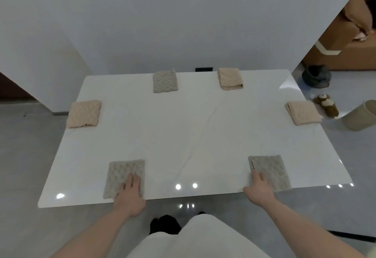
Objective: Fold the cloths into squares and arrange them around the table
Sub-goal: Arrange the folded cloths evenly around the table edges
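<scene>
Several folded square cloths lie around the white table. At the near left, a grey cloth has my left hand resting flat on its near right corner. My right hand lies flat on the near left corner of the grey cloth at the near right. A beige cloth sits at the left edge and another beige cloth at the right edge. Along the far edge lie a grey cloth and a beige cloth. Neither hand grips anything.
A brown stuffed toy and a beige bin are on the floor to the right of the table. A dark bag and a brown sofa stand farther back right. A white wall runs behind the table.
</scene>
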